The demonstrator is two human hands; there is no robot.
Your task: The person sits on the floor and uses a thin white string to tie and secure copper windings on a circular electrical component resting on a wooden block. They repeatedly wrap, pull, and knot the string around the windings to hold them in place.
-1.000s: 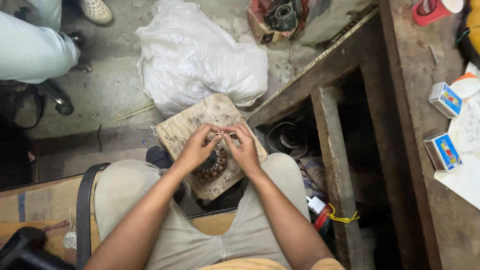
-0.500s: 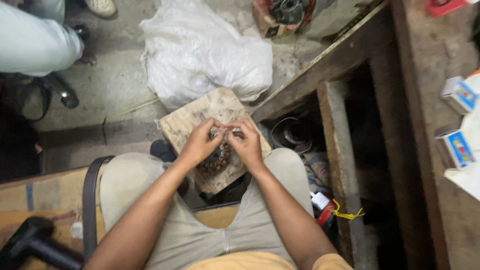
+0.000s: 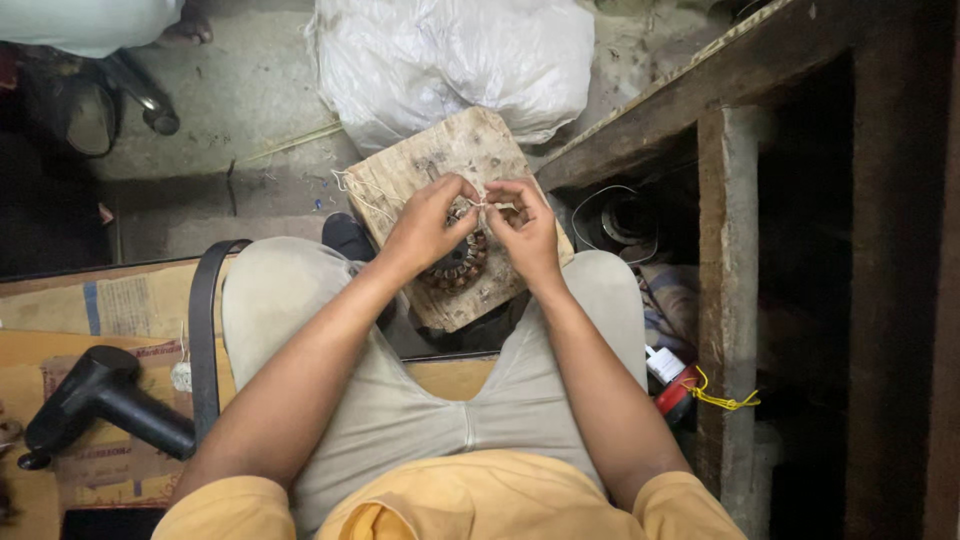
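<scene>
Two hands meet at the centre of your view, over a round motor stator (image 3: 455,268) that lies on a worn wooden board (image 3: 440,170) across your knees. Your left hand (image 3: 428,228) curls over the stator's 10 o'clock edge, fingers bent inward, thumb and forefinger pinched shut on a thin pale string (image 3: 482,203). Your right hand (image 3: 528,232) sits just beside it at 2 o'clock of the stator, its grip likewise closed to a pinch on the same string, fingertips of both hands almost touching. A loose tail of that string trails off toward 9 o'clock across the board's edge.

Beyond the board, at 12 o'clock, a white plastic sack (image 3: 460,60) slumps on the concrete floor. At 3 o'clock a dark wooden frame (image 3: 725,280) stands, with a coil of wire (image 3: 610,215) in the shadow beside it. Near your right thigh, at 4 o'clock, a red-and-white object tied with yellow cord (image 3: 690,390) shows. At 8 o'clock a black pistol-shaped tool (image 3: 100,400) lies on flattened cardboard (image 3: 100,310).
</scene>
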